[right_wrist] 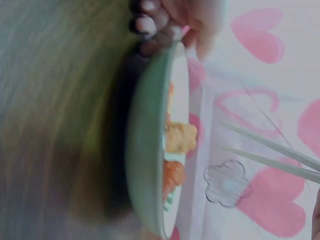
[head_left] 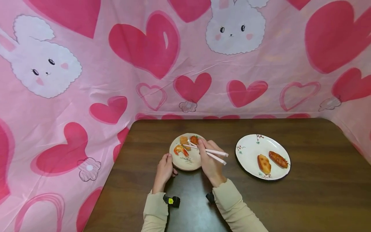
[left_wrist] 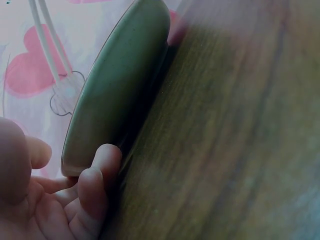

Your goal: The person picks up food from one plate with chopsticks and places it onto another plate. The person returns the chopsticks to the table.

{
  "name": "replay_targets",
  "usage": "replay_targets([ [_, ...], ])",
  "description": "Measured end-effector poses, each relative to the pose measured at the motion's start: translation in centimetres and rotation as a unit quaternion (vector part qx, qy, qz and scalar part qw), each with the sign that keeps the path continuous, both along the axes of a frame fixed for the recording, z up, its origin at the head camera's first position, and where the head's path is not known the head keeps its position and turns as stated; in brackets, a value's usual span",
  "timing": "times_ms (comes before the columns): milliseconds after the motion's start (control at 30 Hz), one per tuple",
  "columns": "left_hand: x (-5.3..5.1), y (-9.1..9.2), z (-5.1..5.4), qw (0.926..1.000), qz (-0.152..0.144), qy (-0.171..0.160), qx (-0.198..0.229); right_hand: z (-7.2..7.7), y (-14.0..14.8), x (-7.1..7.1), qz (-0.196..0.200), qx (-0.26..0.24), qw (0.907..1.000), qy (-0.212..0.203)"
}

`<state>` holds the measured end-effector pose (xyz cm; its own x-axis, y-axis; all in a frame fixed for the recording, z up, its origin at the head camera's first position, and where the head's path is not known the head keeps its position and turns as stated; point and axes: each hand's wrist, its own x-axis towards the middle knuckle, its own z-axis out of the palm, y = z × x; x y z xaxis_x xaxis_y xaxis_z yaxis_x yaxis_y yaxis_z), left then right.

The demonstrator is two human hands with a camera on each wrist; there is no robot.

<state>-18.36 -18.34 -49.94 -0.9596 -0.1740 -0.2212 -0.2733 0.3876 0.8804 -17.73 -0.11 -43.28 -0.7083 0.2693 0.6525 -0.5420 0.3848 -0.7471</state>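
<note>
A small round plate (head_left: 180,163) holds a shrimp (head_left: 177,149), golden pieces (head_left: 184,140) and a reddish-brown piece (head_left: 194,140). My left hand (head_left: 164,170) is at its left rim; in the left wrist view the fingers of that hand (left_wrist: 75,200) are curled at the plate's edge (left_wrist: 112,85). My right hand (head_left: 211,162) grips a pair of light chopsticks (head_left: 213,151), their tips over the plate by the food. The right wrist view shows the chopstick tips (right_wrist: 265,150) apart with nothing between them, beside the plate (right_wrist: 150,145) and a golden piece (right_wrist: 181,137).
On the right of the brown wooden table (head_left: 318,193) lies a larger white plate (head_left: 252,145) with two browned pieces of food, one flat (head_left: 264,164) and one longer (head_left: 279,159). A pink cloth (head_left: 197,64) with hearts and rabbits hangs behind the table and along its sides.
</note>
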Motion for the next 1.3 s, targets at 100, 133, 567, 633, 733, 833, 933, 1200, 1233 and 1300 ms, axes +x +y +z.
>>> replay_targets([
  [100, -0.1, 0.0, 0.1, 1.0, 0.0, 0.002, 0.002, 0.5, 0.9, 0.0, -0.001, -0.02, 0.9998, 0.01],
  [133, -0.1, 0.0, 0.1, 1.0, 0.0, 0.002, 0.002, 0.7, 1.3, 0.1, 0.0, -0.027, 0.9996, 0.005],
  [567, -0.2, 0.3, 0.3, 1.0, -0.003, 0.001, 0.001, 2.5, 7.0, 1.2, -0.047, -0.056, 0.9972, -0.014],
  [633, -0.3, 0.3, 0.3, 1.0, -0.005, 0.001, 0.002, 2.7, 7.9, 1.4, -0.054, -0.065, 0.9962, -0.019],
  [733, -0.3, 0.3, 0.2, 1.0, -0.005, 0.002, 0.004, 2.9, 9.4, 1.7, -0.073, -0.069, 0.9947, -0.022],
  [833, -0.3, 0.3, 0.2, 1.0, -0.002, -0.001, 0.007, 3.1, 10.8, 1.9, -0.095, -0.069, 0.9929, -0.02],
  [933, -0.2, 0.3, 0.2, 1.0, -0.006, 0.005, 0.005, 3.1, 12.2, 2.1, -0.114, -0.061, 0.9914, -0.018],
  [1200, 0.0, 0.1, 0.0, 1.0, 0.0, 0.005, 0.007, 2.6, 15.1, 2.9, -0.14, -0.076, 0.9867, -0.029],
  [1233, 0.0, 0.1, 0.0, 1.0, 0.002, 0.003, 0.008, 2.5, 15.5, 3.0, -0.146, -0.083, 0.9853, -0.034],
  [1300, 0.0, 0.0, -0.1, 1.0, 0.0, 0.003, 0.007, 2.3, 16.2, 3.2, -0.154, -0.094, 0.9827, -0.043],
])
